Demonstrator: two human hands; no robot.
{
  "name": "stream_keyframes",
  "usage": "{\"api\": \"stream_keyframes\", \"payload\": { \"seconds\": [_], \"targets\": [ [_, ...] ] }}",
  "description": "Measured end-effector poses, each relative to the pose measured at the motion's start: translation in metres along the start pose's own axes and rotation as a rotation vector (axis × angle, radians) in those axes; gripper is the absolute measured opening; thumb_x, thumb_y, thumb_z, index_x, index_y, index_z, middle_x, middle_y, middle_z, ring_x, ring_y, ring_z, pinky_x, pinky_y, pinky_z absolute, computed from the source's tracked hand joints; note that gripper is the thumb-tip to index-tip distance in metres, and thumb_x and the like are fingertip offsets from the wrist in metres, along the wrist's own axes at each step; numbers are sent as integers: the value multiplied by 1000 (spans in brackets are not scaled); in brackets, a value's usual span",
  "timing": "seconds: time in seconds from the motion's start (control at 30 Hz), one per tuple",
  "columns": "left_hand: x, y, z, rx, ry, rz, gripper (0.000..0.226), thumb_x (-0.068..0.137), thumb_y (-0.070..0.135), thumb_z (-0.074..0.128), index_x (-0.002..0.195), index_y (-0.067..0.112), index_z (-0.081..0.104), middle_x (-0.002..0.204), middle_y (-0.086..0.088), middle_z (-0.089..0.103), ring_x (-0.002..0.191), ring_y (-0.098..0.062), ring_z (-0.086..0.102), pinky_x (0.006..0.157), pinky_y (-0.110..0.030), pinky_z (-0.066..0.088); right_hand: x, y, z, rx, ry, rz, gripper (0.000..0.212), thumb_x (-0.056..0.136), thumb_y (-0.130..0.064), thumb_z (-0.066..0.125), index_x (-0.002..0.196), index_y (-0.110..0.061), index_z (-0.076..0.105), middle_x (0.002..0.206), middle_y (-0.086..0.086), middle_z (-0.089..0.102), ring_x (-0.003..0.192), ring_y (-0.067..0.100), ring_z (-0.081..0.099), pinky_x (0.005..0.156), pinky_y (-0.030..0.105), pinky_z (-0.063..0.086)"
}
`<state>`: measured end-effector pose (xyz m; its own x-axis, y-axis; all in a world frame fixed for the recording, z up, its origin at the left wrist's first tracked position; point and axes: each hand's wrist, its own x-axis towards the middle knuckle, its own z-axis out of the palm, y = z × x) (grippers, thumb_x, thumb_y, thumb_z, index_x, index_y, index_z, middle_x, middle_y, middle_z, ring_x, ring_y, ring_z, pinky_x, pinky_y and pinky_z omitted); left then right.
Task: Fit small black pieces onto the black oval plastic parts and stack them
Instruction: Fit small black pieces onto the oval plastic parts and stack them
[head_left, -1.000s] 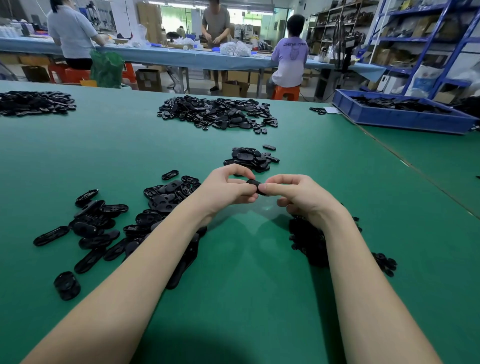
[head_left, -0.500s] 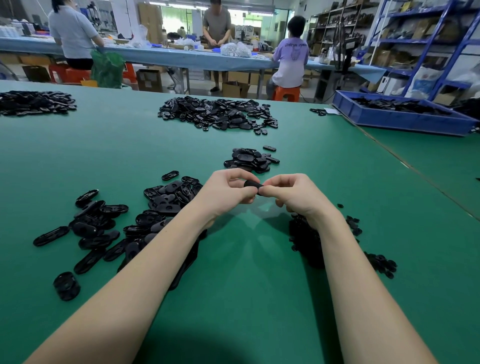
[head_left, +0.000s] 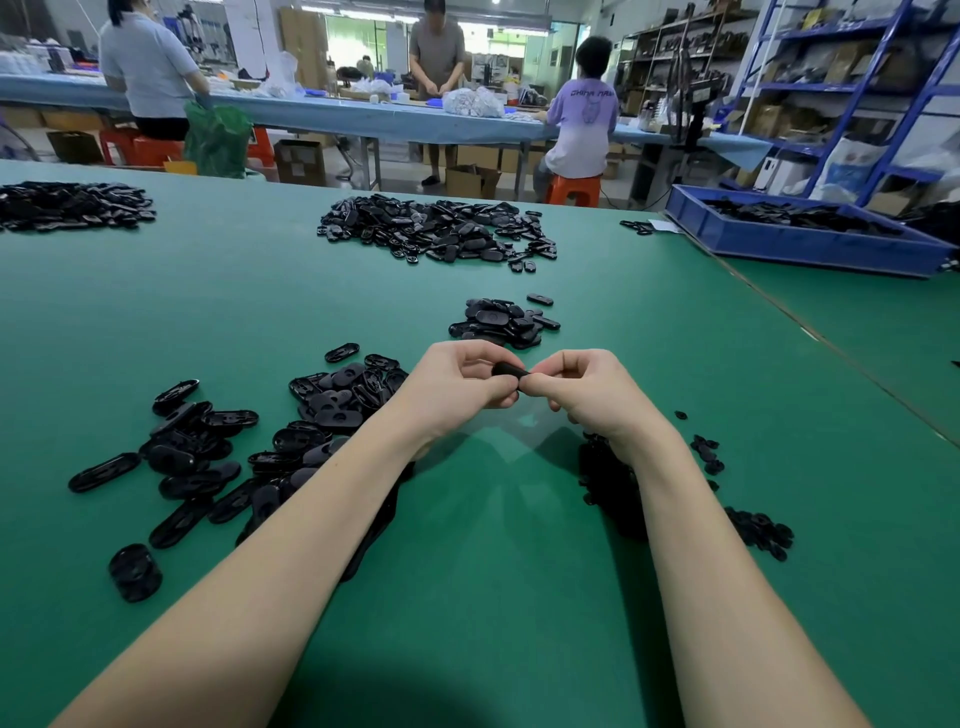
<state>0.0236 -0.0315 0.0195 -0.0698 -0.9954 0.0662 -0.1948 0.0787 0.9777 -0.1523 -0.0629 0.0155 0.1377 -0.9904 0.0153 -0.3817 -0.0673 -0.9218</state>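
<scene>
You hold one black oval part between your two hands, raised above the green counter, which has a smooth, matte surface. The part looks like hard, slightly glossy plastic with rounded ends; only its upper edge shows, and its long axis runs about from left to right, from one hand to the other. Your left hand has its grip clamped on the left end, thumb on top and curled fingers below. Your right hand pinches the right end with thumb and bent fingers, so both grips are together on the same part. Whether a small piece sits under your fingertips, I cannot tell. At your left lies a loose heap of flat oval parts, many with the hollow ribbed side up. Under your right wrist is a dark pile of small black pieces. Just beyond your hands lies a small pile of ovals.
</scene>
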Motion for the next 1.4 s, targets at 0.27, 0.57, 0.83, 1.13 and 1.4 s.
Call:
{"api": "stream_keyframes", "payload": {
  "seconds": [0.27, 0.57, 0.83, 1.13, 1.4],
  "targets": [
    [4, -6, 4, 76, 69, -29, 14, 88, 4, 71, 93, 17, 73, 73, -3, 75, 72, -15, 71, 99, -42, 55, 3, 2, 8, -15, 60, -25, 17, 76, -18, 82, 66, -21, 68, 52, -16, 56, 46, 1, 45, 46, 12, 35],
    [7, -11, 9, 112, 157, -11, 17, 84, 10, 73, 85, 27, 73, 73, 0, 76, 79, -16, 73, 94, -42, 57, 5, 4, 15, -21, 95, -39, 16, 76, -23, 83, 72, -20, 67, 58, -12, 57, 47, 1, 45, 50, 16, 36],
    [8, -8, -4, 43, 61, 138, 19, 90, 4, 69, 101, 18, 69, 83, -6, 77, 78, -19, 74, 89, -32, 58, 1, 0, 13, 188, 78, -46, 11, 85, -16, 78, 83, -18, 68, 57, -13, 62, 47, 4, 50, 44, 13, 37],
    [11, -21, -8, 522, 125, 265, 16, 84, 24, 79, 97, 30, 72, 97, 16, 70, 76, -1, 67, 69, -6, 43, 3, 5, 4, 215, 55, 39, 13, 90, -35, 75, 92, -23, 70, 76, -13, 76, 52, 5, 58, 45, 14, 41],
    [50, -17, -8, 578, 329, 204, 14, 81, 35, 78, 91, 33, 69, 85, 17, 70, 72, -4, 64, 75, -26, 53, 8, 8, -1, 273, 115, 78, 14, 95, -37, 70, 97, -23, 70, 98, -10, 76, 56, 3, 66, 52, 19, 45]
  ]
}}
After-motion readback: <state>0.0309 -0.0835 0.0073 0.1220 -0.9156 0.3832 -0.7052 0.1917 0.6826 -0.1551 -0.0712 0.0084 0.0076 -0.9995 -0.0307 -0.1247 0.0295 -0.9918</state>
